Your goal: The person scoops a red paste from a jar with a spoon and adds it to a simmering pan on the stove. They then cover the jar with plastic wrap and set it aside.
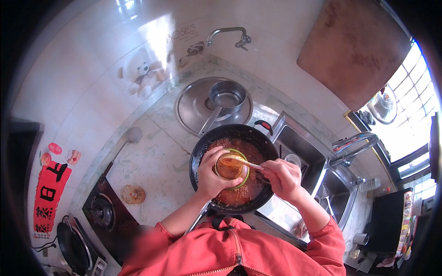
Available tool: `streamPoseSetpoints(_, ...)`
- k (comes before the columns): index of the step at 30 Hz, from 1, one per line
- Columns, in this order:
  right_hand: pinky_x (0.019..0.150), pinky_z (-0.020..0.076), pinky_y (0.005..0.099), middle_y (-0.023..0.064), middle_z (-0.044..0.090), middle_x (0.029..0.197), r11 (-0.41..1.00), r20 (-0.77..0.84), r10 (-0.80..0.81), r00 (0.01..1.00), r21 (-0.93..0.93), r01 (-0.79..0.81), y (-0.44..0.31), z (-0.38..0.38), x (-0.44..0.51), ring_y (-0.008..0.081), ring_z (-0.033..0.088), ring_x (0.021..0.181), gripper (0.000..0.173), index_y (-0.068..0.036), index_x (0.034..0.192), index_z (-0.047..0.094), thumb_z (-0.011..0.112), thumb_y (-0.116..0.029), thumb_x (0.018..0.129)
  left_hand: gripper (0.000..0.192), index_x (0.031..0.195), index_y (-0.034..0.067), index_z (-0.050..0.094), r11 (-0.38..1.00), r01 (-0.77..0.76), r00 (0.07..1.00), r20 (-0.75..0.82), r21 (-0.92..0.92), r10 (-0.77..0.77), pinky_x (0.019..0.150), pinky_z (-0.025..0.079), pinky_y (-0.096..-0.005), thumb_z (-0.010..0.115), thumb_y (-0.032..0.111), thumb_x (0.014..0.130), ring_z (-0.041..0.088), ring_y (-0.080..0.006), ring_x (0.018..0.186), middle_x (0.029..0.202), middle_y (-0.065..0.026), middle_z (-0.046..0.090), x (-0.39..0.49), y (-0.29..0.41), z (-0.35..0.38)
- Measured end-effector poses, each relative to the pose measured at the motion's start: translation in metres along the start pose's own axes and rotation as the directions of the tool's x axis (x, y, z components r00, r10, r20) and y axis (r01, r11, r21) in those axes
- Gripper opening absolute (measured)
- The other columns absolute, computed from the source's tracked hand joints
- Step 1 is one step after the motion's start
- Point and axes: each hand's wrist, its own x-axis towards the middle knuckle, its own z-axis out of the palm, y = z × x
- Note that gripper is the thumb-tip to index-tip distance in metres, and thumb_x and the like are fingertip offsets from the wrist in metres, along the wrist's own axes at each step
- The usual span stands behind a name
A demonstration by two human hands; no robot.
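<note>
My left hand [211, 176] grips a glass jar [230, 169] with orange-red residue inside and a green band showing around it. In my right hand [284, 176] is a white spoon [247, 163], its bowl in or over the jar's mouth. Both hands are above a black wok [197, 151] that holds a reddish, oily sauce with minced bits [238, 198]. The wok's loop handle with a red insert [264, 126] points to the far right. A second glass jar [133, 194], smeared with orange, stands on the counter to the left.
Behind the wok, a metal saucepan [227, 96] rests on a large round metal lid [188, 107]. A double steel sink [300, 138] lies to the right. At left are a ladle [133, 135] and a dark cooktop [119, 220]. A wall faucet [228, 30] juts out at the back.
</note>
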Motion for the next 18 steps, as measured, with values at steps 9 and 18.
streamPoseSetpoints(9,0.048,0.0478,0.0282,0.0097,0.064,0.082,0.938,0.181,-0.329,0.927,-0.053,0.343,0.0046,-0.0015,-0.0095,0.0188,0.062,0.062,0.033,0.004,0.102,0.060,0.064,-0.005,0.071,0.077,0.117,0.000,0.063,0.996,0.020,0.998,0.056,-0.085,-0.015,0.106,0.038,-0.0378,0.092,0.028,0.051,0.051,-0.0280,0.122,0.128,-0.0162,0.055,0.0026,-0.0044,-0.0001)
streamPoseSetpoints(18,0.049,0.0493,0.0274,0.0112,0.063,0.082,0.897,0.206,-0.393,0.896,-0.129,0.423,0.0026,0.0017,-0.0080,0.0187,0.062,0.064,0.030,0.006,0.100,0.061,0.066,-0.007,0.073,0.081,0.119,0.000,0.061,0.996,0.026,0.997,0.071,-0.084,-0.020,0.107,0.038,-0.0374,0.092,0.028,0.050,0.051,-0.0264,0.123,0.130,-0.0151,0.054,0.0037,-0.0011,0.0003)
